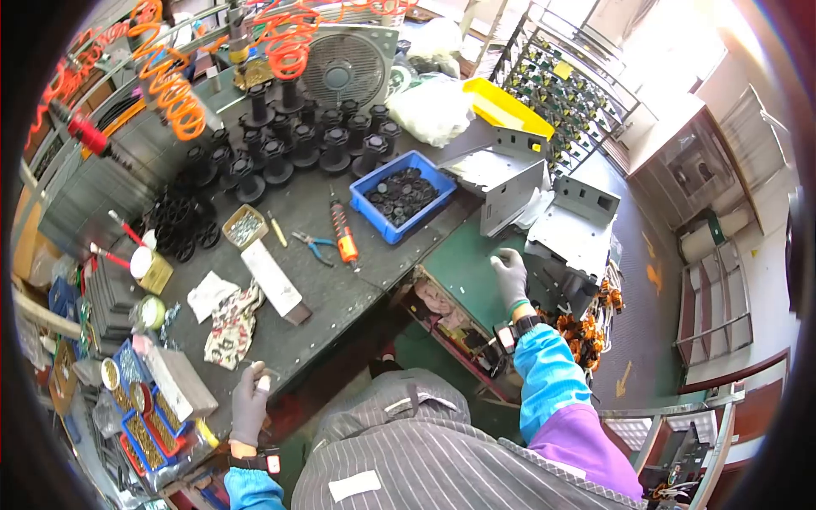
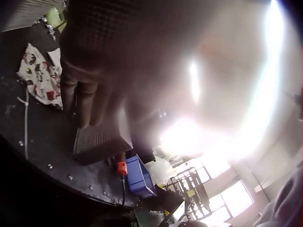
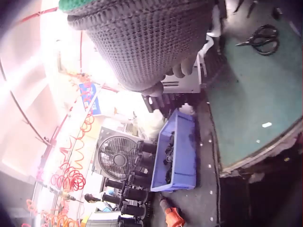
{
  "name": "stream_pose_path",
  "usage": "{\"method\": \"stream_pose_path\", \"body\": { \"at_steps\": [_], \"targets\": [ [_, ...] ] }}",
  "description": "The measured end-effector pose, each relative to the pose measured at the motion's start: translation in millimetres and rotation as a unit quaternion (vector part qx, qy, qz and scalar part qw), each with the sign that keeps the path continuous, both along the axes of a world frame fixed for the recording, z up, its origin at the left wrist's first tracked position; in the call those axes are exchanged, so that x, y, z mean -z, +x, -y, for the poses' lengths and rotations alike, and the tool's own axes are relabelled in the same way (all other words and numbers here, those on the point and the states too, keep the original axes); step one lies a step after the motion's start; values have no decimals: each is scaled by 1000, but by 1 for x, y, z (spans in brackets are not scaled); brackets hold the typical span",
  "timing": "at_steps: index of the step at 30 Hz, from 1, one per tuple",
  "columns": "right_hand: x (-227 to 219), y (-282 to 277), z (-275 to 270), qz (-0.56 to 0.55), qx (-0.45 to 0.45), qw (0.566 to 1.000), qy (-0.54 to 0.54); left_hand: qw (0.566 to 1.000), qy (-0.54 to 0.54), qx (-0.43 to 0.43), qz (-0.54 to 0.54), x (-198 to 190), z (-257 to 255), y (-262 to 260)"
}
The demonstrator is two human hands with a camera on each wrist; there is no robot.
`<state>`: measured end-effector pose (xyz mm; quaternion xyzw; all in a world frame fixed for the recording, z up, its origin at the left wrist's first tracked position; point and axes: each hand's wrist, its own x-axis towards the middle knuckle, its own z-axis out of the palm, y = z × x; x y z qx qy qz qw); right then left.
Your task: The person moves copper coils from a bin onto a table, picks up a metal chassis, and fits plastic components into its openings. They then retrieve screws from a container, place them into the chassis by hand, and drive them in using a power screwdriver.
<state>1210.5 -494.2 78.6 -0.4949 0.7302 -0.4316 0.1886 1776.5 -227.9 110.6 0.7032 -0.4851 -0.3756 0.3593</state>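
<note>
We noted the left hand point(image 1: 249, 401) by the dark table's point(image 1: 331, 297) edge, fingers loosely bent, unclenched; a patterned cloth point(image 1: 231, 327) lay just beyond. The right hand point(image 1: 511, 277) hung over the green table point(image 1: 463, 263), fingers slack, half-curled, near a grey metal bracket point(image 1: 513, 201) right of the blue bin point(image 1: 421, 219).

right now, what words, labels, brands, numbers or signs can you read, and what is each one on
No words, brands or numbers can be read.
Sign without words: a yellow arrow on the floor.
Too small to tell whether they bear text: the white patch on the striped apron; the yellow sticker on the metal bracket; the yellow label on the rack.
Too blurred: the blue panel.
</note>
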Motion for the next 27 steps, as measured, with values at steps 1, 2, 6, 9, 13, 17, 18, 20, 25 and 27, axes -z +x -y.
{"method": "stream_pose_path", "body": {
  "at_steps": [1,2,6,9,13,17,18,20,25,27],
  "targets": [
    [-9,2,21,-23,-32,999,-3,1000,-5,-13,-1,-7,12,-5],
    [-17,4,43,-45,-65,997,-7,1000,-8,-10,-1,-14,26,-9],
    [-45,11,114,-99,-71,992,-24,997,-47,-10,-63,-40,81,-35],
    [-46,10,155,-257,-73,962,-57,993,-65,9,-102,-49,131,-54],
    [-40,8,186,-374,-87,922,-40,990,-78,36,-115,-69,206,-76],
    [-35,-6,199,-369,-94,922,-65,981,-70,63,-168,-103,278,-112],
    [-34,-5,201,-357,-107,925,-67,977,-73,86,-178,-104,294,-117],
    [-35,-4,197,-338,-110,933,-52,968,-40,101,-228,-106,317,-133],
    [-51,1,189,-315,-107,943,-15,937,24,150,-314,-79,354,-151],
    [-51,4,188,-325,-112,939,-24,913,46,167,-368,-74,360,-152]
  ]
}}
